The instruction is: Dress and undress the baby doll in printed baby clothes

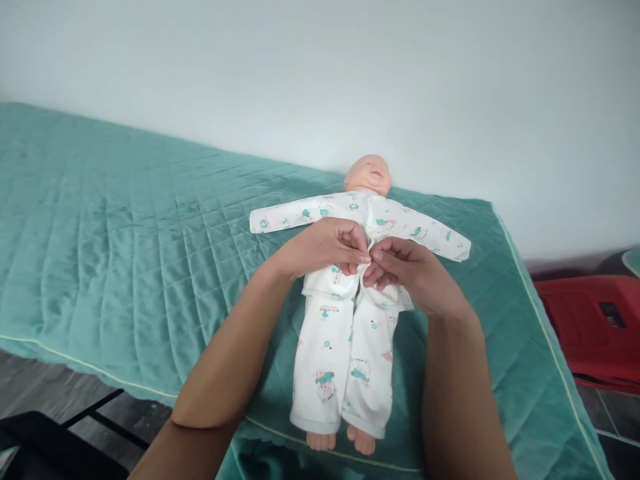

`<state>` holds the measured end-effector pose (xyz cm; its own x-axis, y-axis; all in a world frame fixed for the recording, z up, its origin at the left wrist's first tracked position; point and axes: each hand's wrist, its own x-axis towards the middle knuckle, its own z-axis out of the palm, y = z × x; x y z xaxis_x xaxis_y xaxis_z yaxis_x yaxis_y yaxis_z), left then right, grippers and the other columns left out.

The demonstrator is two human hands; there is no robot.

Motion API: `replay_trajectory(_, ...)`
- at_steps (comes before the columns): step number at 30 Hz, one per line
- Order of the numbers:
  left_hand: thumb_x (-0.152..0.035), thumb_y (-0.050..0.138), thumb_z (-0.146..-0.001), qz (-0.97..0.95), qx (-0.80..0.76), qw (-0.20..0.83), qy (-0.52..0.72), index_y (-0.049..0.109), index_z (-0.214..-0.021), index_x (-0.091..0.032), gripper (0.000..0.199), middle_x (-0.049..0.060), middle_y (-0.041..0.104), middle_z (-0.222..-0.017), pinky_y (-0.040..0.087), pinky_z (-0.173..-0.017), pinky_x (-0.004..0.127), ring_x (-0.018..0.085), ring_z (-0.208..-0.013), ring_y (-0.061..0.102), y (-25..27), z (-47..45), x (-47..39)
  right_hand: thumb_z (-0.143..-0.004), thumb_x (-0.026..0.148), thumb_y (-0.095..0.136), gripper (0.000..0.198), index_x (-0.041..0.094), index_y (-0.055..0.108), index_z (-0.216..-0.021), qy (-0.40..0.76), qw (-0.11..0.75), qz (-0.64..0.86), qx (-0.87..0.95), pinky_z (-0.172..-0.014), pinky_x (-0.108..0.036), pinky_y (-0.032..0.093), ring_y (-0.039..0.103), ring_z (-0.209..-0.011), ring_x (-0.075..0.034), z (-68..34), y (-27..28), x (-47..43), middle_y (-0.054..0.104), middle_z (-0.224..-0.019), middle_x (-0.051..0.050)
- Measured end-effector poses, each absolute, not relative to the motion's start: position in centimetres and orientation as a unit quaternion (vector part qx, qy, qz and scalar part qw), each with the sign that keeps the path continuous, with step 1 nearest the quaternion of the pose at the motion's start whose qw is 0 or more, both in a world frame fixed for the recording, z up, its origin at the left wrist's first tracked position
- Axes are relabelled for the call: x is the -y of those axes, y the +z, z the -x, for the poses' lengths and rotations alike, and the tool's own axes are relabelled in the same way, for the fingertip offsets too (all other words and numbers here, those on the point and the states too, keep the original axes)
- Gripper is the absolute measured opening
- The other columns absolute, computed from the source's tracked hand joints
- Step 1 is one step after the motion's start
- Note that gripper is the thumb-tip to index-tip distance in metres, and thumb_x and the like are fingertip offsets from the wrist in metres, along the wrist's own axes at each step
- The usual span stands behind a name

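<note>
A teal quilted bed cover (pixel 125 253) spreads under everything, with a red box (pixel 590 327) well off to the right of the grip. On the cover lies a baby doll (pixel 369 175) on its back, head away from the hands, its 2 bare feet nearest the person, dressed in white printed pyjamas (pixel 345 347). The left hand (pixel 325 247) and right hand (pixel 413 270) meet at the doll's belly, fingertips of both pinched on the front edges of the pyjama top (pixel 370 217), almost touching each other
</note>
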<state>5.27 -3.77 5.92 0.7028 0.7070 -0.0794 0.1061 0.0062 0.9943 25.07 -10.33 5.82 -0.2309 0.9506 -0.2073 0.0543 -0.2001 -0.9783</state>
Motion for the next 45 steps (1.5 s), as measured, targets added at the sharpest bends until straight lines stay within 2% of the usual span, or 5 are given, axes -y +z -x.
replay_trajectory(5,-0.030,0.073,-0.080,-0.681,-0.306,0.627,0.221,0.062,-0.083,-0.016,0.017,0.001,0.067,-0.068,0.052,-0.056,0.022,0.011,-0.062,0.065,6.1,-5.3,3.9,-0.089,0.047,0.067,0.028,0.019,0.063,-0.087,0.585,0.365,0.505,0.519,-0.063,-0.023,0.053,0.073,-0.076,-0.016,-25.0,5.8,10.3,0.074,-0.081,-0.004)
replay_trajectory(14,-0.018,0.065,-0.076,-0.697,-0.328,0.601,0.212,0.058,-0.081,-0.018,0.009,-0.001,0.065,-0.066,0.047,-0.054,0.020,0.010,-0.060,0.061,7.1,-5.4,4.7,-0.087,0.044,0.069,0.026,0.020,0.060,-0.090,0.588,0.362,0.508,0.515,-0.062,-0.023,0.053,0.075,-0.079,-0.018,-24.9,5.7,10.3,0.076,-0.083,-0.004)
replay_trajectory(21,-0.015,0.059,-0.070,-0.742,-0.365,0.526,0.200,0.059,-0.081,-0.019,0.012,-0.001,0.063,-0.069,0.038,-0.049,0.020,0.011,-0.062,0.058,7.4,-5.6,5.1,-0.079,0.035,0.076,0.024,0.020,0.059,-0.088,0.592,0.355,0.518,0.506,-0.064,-0.025,0.054,0.075,-0.077,-0.018,-24.6,5.9,10.4,0.075,-0.080,-0.002)
replay_trajectory(27,-0.016,0.057,-0.067,-0.753,-0.380,0.504,0.188,0.058,-0.079,-0.020,0.013,-0.003,0.061,-0.067,0.037,-0.049,0.020,0.010,-0.059,0.053,7.8,-5.6,5.4,-0.080,0.029,0.075,0.020,0.020,0.059,-0.087,0.589,0.348,0.525,0.506,-0.063,-0.022,0.053,0.075,-0.076,-0.017,-24.5,6.0,10.4,0.073,-0.075,0.000)
replay_trajectory(45,-0.020,0.058,-0.064,-0.782,-0.413,0.433,0.175,0.055,-0.073,-0.021,0.010,-0.005,0.059,-0.065,0.030,-0.047,0.024,0.009,-0.055,0.042,7.8,-6.2,5.8,-0.077,0.033,0.080,0.028,0.021,0.058,-0.091,0.601,0.347,0.514,0.504,-0.071,-0.026,0.057,0.075,-0.078,-0.018,-24.7,5.8,10.3,0.074,-0.077,-0.001)
